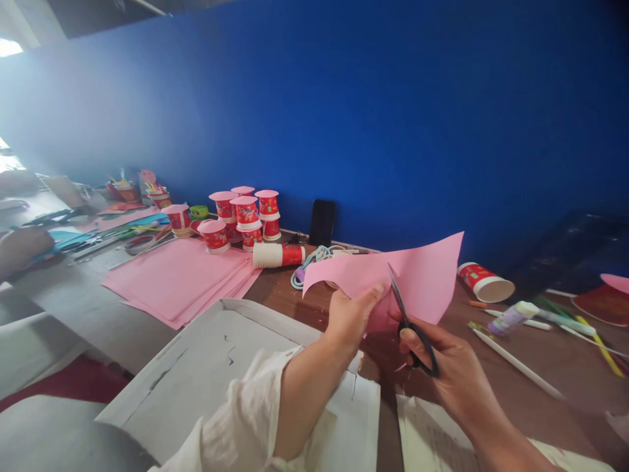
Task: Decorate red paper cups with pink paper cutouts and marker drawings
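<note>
A pink sheet of paper (422, 275) is held up over the brown table, its left part curved along the lower edge. My left hand (348, 314) grips the sheet near its lower middle, thumb on the near face. Black-handled scissors (401, 303) are in my right hand (442, 354), with fingers through the handles. The blades point up and lie against the sheet, just right of my left thumb. Part of the sheet's lower edge is hidden behind my hands.
Behind stand red paper cups with pink tops (246, 213) and a black phone (322, 221). Pink sheets (181, 278) lie left, near a white box lid (196, 367). A glue stick (514, 318), a tipped cup (486, 283) and pens lie right. Another person's hand (24, 249) is far left.
</note>
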`<state>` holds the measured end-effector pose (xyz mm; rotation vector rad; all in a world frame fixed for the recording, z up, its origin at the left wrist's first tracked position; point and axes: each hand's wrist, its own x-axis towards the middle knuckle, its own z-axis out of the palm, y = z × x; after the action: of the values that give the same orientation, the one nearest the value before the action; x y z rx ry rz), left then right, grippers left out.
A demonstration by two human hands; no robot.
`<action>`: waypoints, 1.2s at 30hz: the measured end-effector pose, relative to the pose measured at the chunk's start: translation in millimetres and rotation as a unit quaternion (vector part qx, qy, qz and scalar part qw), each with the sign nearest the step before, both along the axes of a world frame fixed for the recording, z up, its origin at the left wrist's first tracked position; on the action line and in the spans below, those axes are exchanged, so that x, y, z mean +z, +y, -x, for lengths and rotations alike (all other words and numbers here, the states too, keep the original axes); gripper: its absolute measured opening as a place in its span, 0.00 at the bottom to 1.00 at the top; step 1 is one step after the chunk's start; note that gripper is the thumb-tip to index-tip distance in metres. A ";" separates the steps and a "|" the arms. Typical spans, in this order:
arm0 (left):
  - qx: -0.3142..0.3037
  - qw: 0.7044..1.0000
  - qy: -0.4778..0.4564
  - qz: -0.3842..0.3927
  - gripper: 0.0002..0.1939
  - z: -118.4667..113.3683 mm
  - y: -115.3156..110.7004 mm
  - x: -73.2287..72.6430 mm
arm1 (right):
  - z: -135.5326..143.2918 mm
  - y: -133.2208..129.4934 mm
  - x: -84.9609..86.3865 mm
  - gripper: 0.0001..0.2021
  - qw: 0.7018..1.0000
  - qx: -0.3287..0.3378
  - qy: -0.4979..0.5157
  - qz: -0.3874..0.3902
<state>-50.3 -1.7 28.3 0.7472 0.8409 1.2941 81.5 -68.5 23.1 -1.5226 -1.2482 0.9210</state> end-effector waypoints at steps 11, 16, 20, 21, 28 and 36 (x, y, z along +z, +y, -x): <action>-0.003 1.000 0.009 0.002 0.20 0.7 -1.2 2.2 | -3.1 2.6 -6.8 0.31 0.999 -0.023 0.022 0.021; -0.006 0.999 0.032 -0.002 0.19 1.9 -1.1 3.1 | -12.4 3.0 -7.3 0.30 1.000 0.000 -0.001 0.015; -0.010 0.999 0.050 -0.011 0.18 2.6 -1.6 4.4 | -19.4 4.5 -8.6 0.29 1.000 0.000 -0.016 0.001; -0.011 0.998 0.054 -0.015 0.18 2.7 -1.9 4.7 | -20.3 5.2 -8.8 0.29 1.000 -0.001 -0.015 -0.001; -0.005 0.997 0.076 -0.030 0.16 2.2 -3.6 5.1 | -24.0 8.0 -3.9 0.31 0.999 0.001 -0.032 -0.011; -0.002 0.996 0.087 -0.030 0.15 2.8 -4.7 5.8 | -23.6 3.8 0.3 0.29 0.999 -0.017 -0.044 -0.024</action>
<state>-53.0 -6.4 34.0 0.9184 0.9419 1.2694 105.1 -64.7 23.4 -1.5571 -1.2934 0.8040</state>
